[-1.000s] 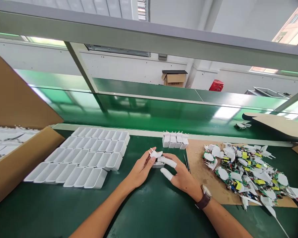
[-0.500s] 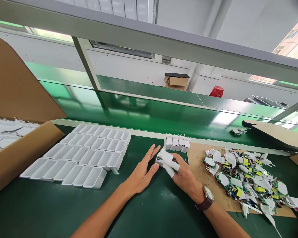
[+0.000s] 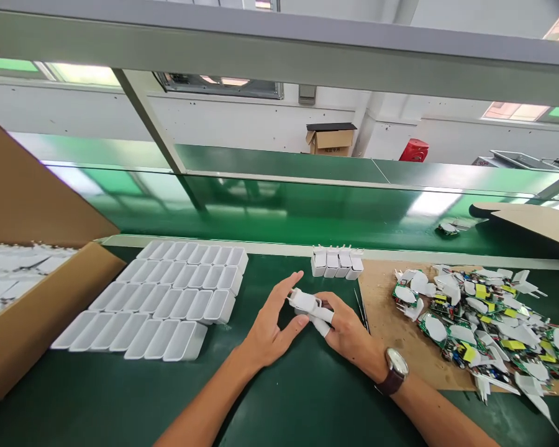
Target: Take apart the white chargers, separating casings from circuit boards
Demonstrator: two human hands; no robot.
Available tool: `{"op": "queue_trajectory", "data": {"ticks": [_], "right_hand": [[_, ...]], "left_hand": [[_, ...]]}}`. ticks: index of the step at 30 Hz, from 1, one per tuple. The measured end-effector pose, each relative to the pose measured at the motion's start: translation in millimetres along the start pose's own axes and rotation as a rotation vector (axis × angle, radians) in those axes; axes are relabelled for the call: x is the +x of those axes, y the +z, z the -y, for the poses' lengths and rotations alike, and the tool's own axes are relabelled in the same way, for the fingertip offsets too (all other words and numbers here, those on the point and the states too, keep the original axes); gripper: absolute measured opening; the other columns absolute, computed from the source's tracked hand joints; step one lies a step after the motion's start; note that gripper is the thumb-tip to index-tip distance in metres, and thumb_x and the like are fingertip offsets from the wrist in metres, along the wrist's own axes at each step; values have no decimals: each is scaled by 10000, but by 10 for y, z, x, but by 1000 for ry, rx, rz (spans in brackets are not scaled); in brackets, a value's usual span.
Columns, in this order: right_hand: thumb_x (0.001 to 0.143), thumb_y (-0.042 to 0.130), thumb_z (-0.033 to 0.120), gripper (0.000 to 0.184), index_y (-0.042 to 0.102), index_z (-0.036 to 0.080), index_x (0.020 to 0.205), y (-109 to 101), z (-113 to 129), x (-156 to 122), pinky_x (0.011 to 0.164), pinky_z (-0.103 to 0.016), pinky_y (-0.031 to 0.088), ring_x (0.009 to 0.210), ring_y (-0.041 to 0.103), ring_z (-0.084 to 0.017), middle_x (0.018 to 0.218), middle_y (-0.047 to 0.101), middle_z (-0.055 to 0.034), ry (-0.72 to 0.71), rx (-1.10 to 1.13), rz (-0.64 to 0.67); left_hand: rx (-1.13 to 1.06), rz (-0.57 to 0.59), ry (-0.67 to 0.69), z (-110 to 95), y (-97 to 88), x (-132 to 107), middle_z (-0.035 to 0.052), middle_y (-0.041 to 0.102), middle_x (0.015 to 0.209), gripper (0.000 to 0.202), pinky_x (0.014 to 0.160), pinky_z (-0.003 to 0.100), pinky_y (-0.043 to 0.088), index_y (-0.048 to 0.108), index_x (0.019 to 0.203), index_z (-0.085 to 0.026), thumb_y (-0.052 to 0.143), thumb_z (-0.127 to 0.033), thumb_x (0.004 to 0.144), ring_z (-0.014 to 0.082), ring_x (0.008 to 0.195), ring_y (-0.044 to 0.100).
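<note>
Over the green desk (image 3: 270, 403), I see fingers (image 3: 323, 313) of the right hand (image 3: 349, 332) pinching a white case (image 3: 302, 302), the left hand (image 3: 266, 332) spread wide beside it, contact unclear; a one-sided grip could let the case slip.

Under the fingers (image 3: 283, 292) I see a dark green tabletop (image 3: 270, 403), edged beyond them by a pale rail (image 3: 270, 247). Past that, a glossy green surface (image 3: 270, 217) throws back the light, with a bright white glare (image 3: 432, 203) off to the fingers' right. Farther away runs a green ledge (image 3: 261, 158) against a white wall (image 3: 233, 127). High above the fingers stretches a thick grey beam (image 3: 279, 53); a post (image 3: 144, 121) slants from it on their left. Bright panes (image 3: 84, 74) glow far left, pinkish ones (image 3: 515, 112) far right.
</note>
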State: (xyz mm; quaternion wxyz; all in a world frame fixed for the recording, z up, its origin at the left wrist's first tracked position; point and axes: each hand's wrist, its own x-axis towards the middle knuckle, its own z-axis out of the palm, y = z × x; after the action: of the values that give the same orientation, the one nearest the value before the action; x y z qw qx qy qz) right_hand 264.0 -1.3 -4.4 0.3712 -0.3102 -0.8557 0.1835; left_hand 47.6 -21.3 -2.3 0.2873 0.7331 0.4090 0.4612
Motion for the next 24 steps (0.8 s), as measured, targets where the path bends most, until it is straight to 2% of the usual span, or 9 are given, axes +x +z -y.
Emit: {"op": "queue_trajectory", "data": {"ticks": [2,4,7,10,14,18,21,22,24], "right_hand": [[975,526,111,424,558,248,1375,11,-3,-13,847,-396,622,1018,669,-243,1173,648,-122,21,-9,48],[1001,527,142,400,538,257,1385,21,10,-14,883,-418,614,1045,664,-250,1192,653,-120,51,-25,56],[1025,535,180,387,520,271,1401,19,41,-1,917,-426,604,1076,664,-250,1199,663,-113,70,-26,42],[1021,550,183,367,548,279,1376,3,61,11,900,-406,605,1055,673,-241,1169,674,-94,78,11,48],[1009,572,198,377,544,275,1377,-7,65,15,859,-393,609,988,678,-229,1156,669,-84,172,45,63],[1012,538,182,340,590,267,1337,-2,47,12,902,-432,600,1041,650,-251,1134,657,-96,141,16,127],[1000,571,221,285,643,261,1273,3,37,11,928,-431,589,1037,653,-239,1157,650,-99,200,122,98],[996,584,256,268,658,258,1253,9,36,14,935,-432,586,1052,655,-239,1195,643,-105,240,193,66],[979,616,358,273,674,255,1224,26,41,25,920,-431,596,1073,662,-245,1240,645,-111,360,416,-20]], "left_hand": [[95,-39,55,-20,10,30,108,585,1465,553,1106,441,496,448,1509,-299,632,-299,987,260,1323,576],[145,-98,75,-32,27,48,96,668,1287,384,1029,400,545,569,1374,-264,606,-235,993,232,1193,643],[165,-138,29,-30,50,45,87,674,1169,289,913,346,584,601,1284,-235,571,-197,999,201,1058,674],[163,-125,12,-18,56,34,96,651,1182,304,877,337,590,584,1292,-233,570,-193,991,203,1060,663],[162,-107,7,-9,50,38,95,639,1174,318,875,342,590,578,1288,-238,578,-184,975,207,1054,659],[148,-99,-1,9,50,39,84,635,1171,311,906,362,586,582,1279,-254,579,-192,974,211,1064,656],[123,-89,-45,27,55,29,86,613,1228,316,917,378,590,577,1297,-275,579,-220,985,215,1081,658],[95,-98,-64,30,57,25,94,590,1276,369,917,386,596,551,1338,-285,614,-250,976,218,1085,662],[1,-120,-74,28,65,17,123,508,1399,647,929,413,608,437,1460,-302,750,-346,895,240,1111,668]]}}
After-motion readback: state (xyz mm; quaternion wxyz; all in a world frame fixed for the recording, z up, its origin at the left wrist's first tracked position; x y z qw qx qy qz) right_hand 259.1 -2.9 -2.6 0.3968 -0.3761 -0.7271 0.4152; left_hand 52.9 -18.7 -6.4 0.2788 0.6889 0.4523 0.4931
